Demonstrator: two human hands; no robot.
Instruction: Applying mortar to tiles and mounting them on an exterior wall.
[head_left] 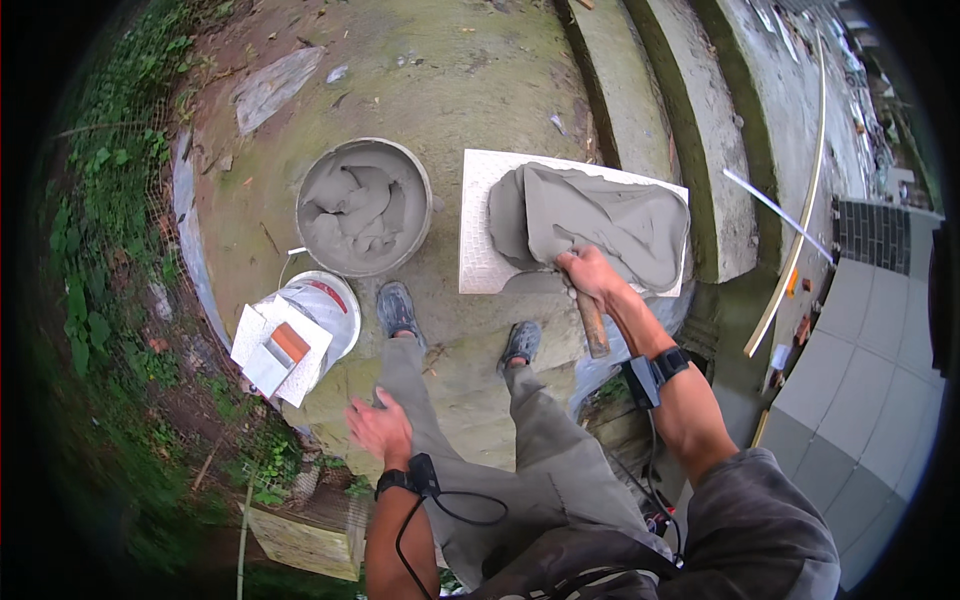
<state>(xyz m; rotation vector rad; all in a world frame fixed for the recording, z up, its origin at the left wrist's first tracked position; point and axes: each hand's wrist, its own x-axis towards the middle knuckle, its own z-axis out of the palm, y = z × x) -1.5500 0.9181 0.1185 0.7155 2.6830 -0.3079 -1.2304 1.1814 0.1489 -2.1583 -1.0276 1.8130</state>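
My right hand [590,272] is closed around a trowel whose wooden handle [593,328] sticks out below the fist. The trowel's blade is coated in grey mortar and hard to tell from the mortar around it. A thick grey layer of mortar [640,225] covers most of a white tile [475,235] with a textured back. My left hand [380,425] hangs free beside my left leg, fingers apart and holding nothing. Ahead of it, to the left of the tile, stands a round tub [428,205] of wet grey mortar.
A white bucket [340,310] near my left foot carries white tile pieces [255,328] and a tool with an orange-brown handle [291,342]. Concrete steps [700,130] rise on the right, with stacked grey tiles [860,350] nearby. Plants [90,290] border the slab's left side.
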